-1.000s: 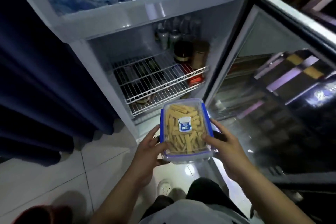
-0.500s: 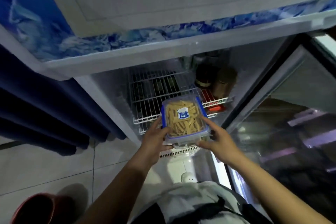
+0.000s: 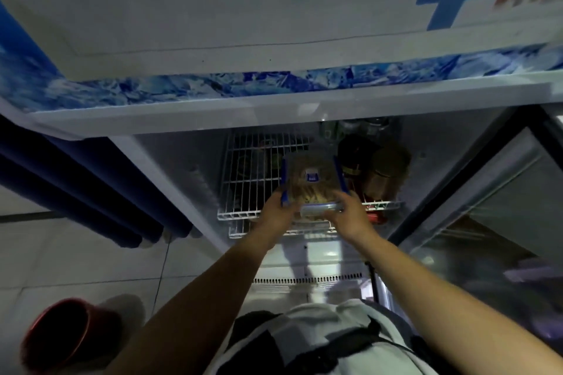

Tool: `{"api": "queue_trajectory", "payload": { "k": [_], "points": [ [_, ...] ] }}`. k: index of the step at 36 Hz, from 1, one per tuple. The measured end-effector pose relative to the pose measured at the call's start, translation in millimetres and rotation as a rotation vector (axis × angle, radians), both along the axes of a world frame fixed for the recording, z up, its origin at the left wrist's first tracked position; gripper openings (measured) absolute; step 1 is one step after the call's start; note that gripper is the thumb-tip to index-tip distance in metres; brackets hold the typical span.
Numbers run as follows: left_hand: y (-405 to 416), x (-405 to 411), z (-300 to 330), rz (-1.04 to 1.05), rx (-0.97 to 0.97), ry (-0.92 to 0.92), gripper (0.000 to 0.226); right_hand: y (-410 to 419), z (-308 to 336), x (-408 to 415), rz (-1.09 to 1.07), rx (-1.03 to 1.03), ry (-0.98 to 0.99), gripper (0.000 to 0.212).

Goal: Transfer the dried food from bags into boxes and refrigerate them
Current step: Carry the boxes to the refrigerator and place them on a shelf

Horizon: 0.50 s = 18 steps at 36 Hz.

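**Box of dried food held at fridge shelf**

Clear rectangular plastic box with blue clip lid (image 3: 312,181), centre of frame, long axis running away from the camera into the fridge, far end over the white wire shelf (image 3: 253,173). Lid up, small blue label on top, pale dried sticks inside; blurred. Left hand (image 3: 278,211) grasps the near left corner, fingers curled on it. Right hand (image 3: 350,213) grasps the near right edge. Dark brown jars (image 3: 370,167) just right of the box on the shelf. Open white fridge with blue ice print band (image 3: 274,85); glass door (image 3: 487,222) at right. Pale tiled floor (image 3: 76,256), dark blue curtain (image 3: 91,189) at left, red round bucket (image 3: 61,335) lower left.
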<state>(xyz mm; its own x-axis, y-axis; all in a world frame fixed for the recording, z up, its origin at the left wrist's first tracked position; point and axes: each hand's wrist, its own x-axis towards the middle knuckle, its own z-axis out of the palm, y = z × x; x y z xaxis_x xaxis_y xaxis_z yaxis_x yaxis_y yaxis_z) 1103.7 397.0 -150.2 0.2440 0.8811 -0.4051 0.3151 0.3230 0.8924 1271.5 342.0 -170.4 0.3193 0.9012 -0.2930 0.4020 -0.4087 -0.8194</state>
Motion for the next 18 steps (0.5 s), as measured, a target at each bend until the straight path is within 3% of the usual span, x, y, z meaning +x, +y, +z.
{"api": "queue_trajectory", "payload": {
  "k": [5,10,14,18],
  "points": [
    [18.0,13.9,1.7,-0.018,0.132,0.144,0.035,25.0,1.3,3.3,0.044,-0.003,-0.07,0.047],
    [28.7,17.2,-3.8,-0.397,0.289,0.455,0.053,33.8,3.8,11.2,0.18,-0.13,-0.313,0.045],
    [39.8,5.2,-10.4,-0.488,0.289,0.591,0.068,30.5,1.9,16.6,0.402,-0.412,-0.42,0.077],
    [41.4,-1.9,-17.8,-0.584,0.3,0.659,0.089,21.2,-5.9,16.5,0.434,-0.433,-0.449,0.097]
  ]
}}
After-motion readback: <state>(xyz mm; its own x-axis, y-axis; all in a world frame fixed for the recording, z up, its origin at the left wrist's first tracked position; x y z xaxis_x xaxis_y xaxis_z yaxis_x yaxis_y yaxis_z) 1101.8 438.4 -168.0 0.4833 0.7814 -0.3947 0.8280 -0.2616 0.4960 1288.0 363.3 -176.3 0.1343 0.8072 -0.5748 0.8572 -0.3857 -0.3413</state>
